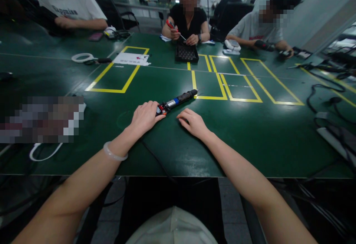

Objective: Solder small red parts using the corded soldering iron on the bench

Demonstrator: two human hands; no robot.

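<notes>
A black electric screwdriver (178,101) with a blue band and a red end lies on the green table (244,136), pointing away to the upper right. My left hand (144,116) rests palm down with its fingers curled over the tool's red near end, a pale bracelet on the wrist. My right hand (193,122) lies just right of the tool, fingers loosely bent on the table, holding nothing and not touching it. A black cable runs from under my left hand towards the table's front edge.
Yellow tape rectangles (116,74) mark the table. A black tray (186,53) sits before a person opposite holding a red screwdriver (171,25). Other people sit at the far left and far right. Cables (330,99) and a grey box lie at right, a white ring (82,57) at left.
</notes>
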